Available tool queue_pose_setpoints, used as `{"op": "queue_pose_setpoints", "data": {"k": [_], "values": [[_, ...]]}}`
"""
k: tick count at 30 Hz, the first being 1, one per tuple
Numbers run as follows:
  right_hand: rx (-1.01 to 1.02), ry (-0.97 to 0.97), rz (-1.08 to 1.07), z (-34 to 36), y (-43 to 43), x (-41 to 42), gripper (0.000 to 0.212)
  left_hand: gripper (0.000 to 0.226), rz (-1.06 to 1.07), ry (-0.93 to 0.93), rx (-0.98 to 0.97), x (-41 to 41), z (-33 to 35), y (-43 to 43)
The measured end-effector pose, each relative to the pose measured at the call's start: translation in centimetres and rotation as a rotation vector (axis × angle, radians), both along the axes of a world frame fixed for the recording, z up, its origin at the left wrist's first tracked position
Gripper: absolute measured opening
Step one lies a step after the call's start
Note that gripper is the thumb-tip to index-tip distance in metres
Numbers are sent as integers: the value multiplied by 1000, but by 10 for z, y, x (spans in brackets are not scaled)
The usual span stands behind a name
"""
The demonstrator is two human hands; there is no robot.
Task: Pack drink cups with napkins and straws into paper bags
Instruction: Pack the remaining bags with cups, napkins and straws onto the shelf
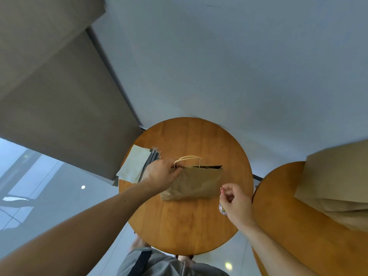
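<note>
A brown paper bag [196, 182] with twine handles stands on the round wooden table [185, 222], its top edge nearly closed. My left hand [160, 176] pinches the bag's top left corner by the handle. To the right of the bag, my right hand [236, 204] pinches a small pink paper clip [221, 190] between its fingertips, and a small round patterned object [222, 209] shows under its palm. White napkins [134, 164] lie at the table's left edge, with dark wrapped straws [153, 157] beside them.
A second wooden table [294, 226] stands at the right and carries a stack of flat brown paper bags [336, 186]. A grey wall panel [59, 96] rises to the left. Glossy floor tiles [39, 196] lie below.
</note>
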State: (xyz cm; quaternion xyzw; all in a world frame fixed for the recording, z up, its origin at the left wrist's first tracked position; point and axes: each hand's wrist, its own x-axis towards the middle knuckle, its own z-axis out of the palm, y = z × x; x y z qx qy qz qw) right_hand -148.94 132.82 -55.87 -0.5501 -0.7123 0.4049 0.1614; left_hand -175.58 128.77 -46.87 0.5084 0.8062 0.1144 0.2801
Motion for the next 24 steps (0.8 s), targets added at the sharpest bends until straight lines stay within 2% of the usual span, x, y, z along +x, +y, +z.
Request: {"op": "queue_pose_setpoints", "data": {"k": [2, 5, 9, 15, 19, 21, 24], "values": [[78, 88, 63, 20, 1, -8, 29, 25, -8, 7, -24, -2, 2, 1], [177, 161, 159, 50, 2, -24, 27, 27, -45, 18, -56, -4, 3, 3], [160, 209, 279, 77, 8, -48, 21, 22, -53, 7, -33, -4, 3, 4], [170, 204, 363, 102, 19, -83, 8, 19, -48, -9, 4, -5, -3, 6], [222, 201, 368, 109, 25, -97, 10, 14, -18, 7, 21, -5, -6, 6], [244, 182, 362, 109, 28, -101, 12, 25, 6, 17, 24, -3, -9, 7], [257, 130, 345, 107, 34, -106, 11, 14, 10, 2, 34, -2, -11, 8]]}}
